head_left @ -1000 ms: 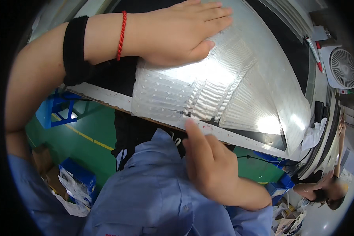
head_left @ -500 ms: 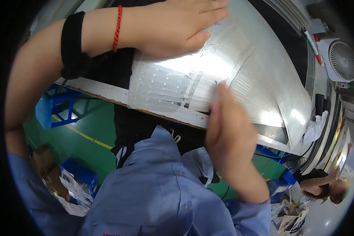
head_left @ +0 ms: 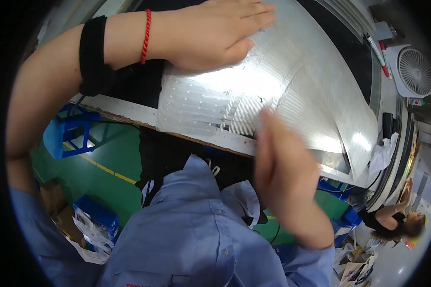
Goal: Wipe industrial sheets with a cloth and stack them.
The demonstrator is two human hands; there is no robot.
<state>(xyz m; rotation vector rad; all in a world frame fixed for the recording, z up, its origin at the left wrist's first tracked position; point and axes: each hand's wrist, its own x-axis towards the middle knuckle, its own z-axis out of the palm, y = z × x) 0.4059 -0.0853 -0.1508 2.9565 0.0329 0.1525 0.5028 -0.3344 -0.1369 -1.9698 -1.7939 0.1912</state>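
Observation:
A shiny, silvery translucent sheet with fine ridged lines and rows of pale dots lies on the bench. My left hand rests flat on its far part, fingers stretched out and holding nothing. A black strap and a red cord bracelet circle the left wrist. My right hand is over the sheet's near edge, its fingertips by the ridged lines. Motion blurs its fingers, and whether they hold anything does not show. A small dark mark sits close to the near edge.
The bench's pale front edge runs before me. Right of the sheet are a white fan, a red-and-white marker and a black object. Below stand a blue stool and a blue bin. Another person is at the far right.
My right hand has shifted slightly right and toward me, still blurred. The left hand stays pressed on the sheet. At the far right, the other person's arms have moved up.

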